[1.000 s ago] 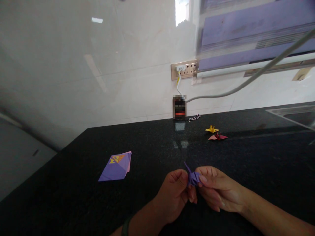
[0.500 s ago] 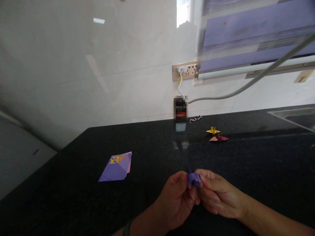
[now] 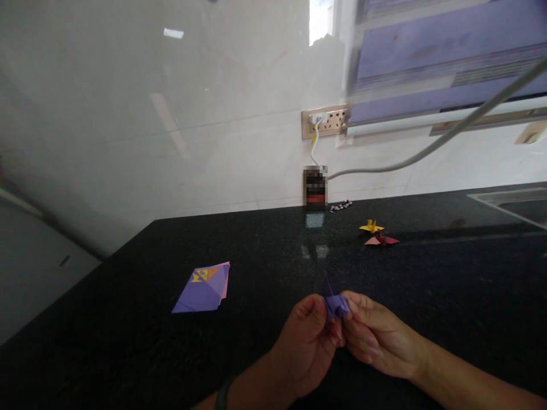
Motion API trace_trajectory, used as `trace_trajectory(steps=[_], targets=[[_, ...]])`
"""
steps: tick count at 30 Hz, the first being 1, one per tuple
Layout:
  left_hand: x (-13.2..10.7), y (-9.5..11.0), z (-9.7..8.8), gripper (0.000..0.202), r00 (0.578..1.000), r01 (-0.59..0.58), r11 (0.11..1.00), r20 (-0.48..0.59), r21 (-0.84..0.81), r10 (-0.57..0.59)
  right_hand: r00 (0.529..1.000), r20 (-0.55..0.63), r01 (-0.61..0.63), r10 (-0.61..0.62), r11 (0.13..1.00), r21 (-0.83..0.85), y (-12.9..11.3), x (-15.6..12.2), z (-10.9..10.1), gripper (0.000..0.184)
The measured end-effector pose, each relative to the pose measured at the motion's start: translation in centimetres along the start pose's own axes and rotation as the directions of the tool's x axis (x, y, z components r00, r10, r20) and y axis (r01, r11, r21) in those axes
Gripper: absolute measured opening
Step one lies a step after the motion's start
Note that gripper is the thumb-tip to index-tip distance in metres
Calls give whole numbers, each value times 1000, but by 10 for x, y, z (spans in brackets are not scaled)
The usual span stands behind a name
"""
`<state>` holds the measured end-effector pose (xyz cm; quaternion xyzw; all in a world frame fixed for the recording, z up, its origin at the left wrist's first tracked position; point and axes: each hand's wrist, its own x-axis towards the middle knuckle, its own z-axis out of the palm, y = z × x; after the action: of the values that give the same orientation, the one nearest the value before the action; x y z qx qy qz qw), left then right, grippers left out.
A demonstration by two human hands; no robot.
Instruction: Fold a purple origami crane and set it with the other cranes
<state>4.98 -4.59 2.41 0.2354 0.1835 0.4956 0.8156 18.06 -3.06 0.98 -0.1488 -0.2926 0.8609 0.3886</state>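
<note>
A small purple folded-paper crane point(image 3: 335, 305) is pinched between both my hands above the dark counter, a thin point of it sticking up and away from me. My left hand point(image 3: 305, 341) grips its left side between thumb and fingers. On the opposite side, my right hand point(image 3: 376, 330) pinches the paper, its fingers curled beneath. The fingers hide the lower part of the crane. Further back on the counter sit a yellow paper crane point(image 3: 371, 227) and a red-and-pink one point(image 3: 382, 240), close together. To the left lies a stack of purple and pink paper sheets point(image 3: 200, 293).
The black speckled countertop point(image 3: 265, 256) meets a pale tiled wall. Against the wall stands a blurred-out dark box point(image 3: 315, 191), with a patterned strip point(image 3: 341, 206) beside it. A grey cable point(image 3: 410, 162) runs off to the right. A wall socket point(image 3: 327, 121) holds a white plug.
The purple crane has tilted slightly in my fingers, with its body showing a little differently. Both hands keep their hold and the view has shifted very slightly.
</note>
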Motion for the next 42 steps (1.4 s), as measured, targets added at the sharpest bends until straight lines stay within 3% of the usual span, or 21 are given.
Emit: trace_trajectory(steps=[12,18,26,33,42], targets=[[0,-2,-3,26,998,27,1000,60,9,-28,999,20,-40,39,999,13,-4,-1,6,21],[1,0,-1,25,1000,-4,1000,-4,13,4,999,-32,15,-15,1000,-14,-2,0,4,21],[1,4,0,24,1000,-5,998,18,61,4,999,-38,20,-21,1000,-17,-3,0,3,21],[2,14,-2,23,999,-29,1000,42,-5,29,999,-32,30,-30,999,12,-5,0,3,20],[1,21,-1,24,999,17,1000,-29,0,-17,999,-43,4,-5,1000,-16,-6,1,4,20]])
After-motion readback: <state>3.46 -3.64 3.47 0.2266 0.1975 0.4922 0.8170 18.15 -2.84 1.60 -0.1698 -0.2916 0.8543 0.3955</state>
